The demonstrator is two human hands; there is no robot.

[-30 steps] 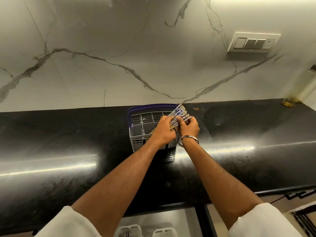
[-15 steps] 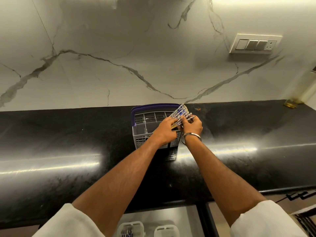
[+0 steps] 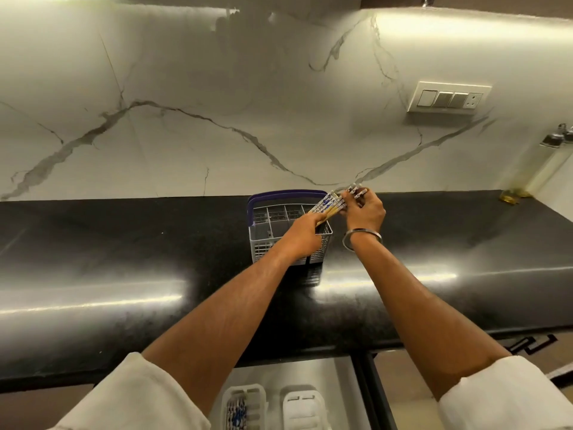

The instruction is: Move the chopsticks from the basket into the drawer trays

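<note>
A grey cutlery basket [image 3: 263, 243] with a purple handle stands on the black counter near the wall. A bundle of patterned blue-and-white chopsticks [image 3: 330, 204] slants up out of its right side. My left hand [image 3: 305, 231] grips the lower part of the bundle over the basket. My right hand [image 3: 364, 211], with a metal bangle on the wrist, pinches the upper ends of a few chopsticks. Below the counter edge an open drawer holds two white trays [image 3: 302, 405]; the left tray [image 3: 231, 398] has patterned chopsticks in it.
The black counter [image 3: 124, 259] runs the full width with a marble backsplash behind. A switch plate [image 3: 449, 97] is on the wall at right. Oil bottles [image 3: 555, 156] stand at the far right corner.
My right hand has slid up and to the right along the chopsticks toward their tips. My left hand keeps its hold lower down. More of the drawer trays shows at the bottom.
</note>
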